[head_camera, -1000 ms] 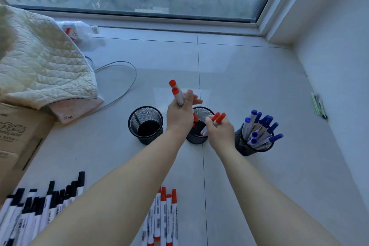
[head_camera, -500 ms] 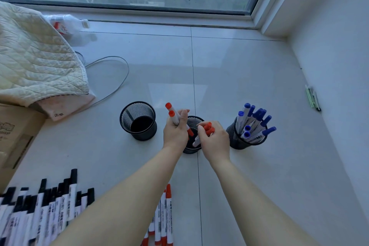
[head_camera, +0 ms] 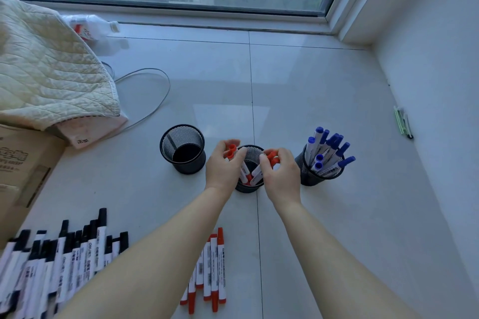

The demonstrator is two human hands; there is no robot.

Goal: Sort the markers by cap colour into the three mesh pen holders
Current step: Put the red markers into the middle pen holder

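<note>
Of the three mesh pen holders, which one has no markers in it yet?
The left holder: its inside shows only dark mesh. The middle holder is receiving red-capped markers from both hands, and the right holder is full of blue-capped markers.

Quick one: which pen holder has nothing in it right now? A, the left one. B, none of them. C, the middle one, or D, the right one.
A: the left holder shows only its dark bare bottom, while the middle holder has red markers going in from both hands and the right holder is full of blue markers.
</note>
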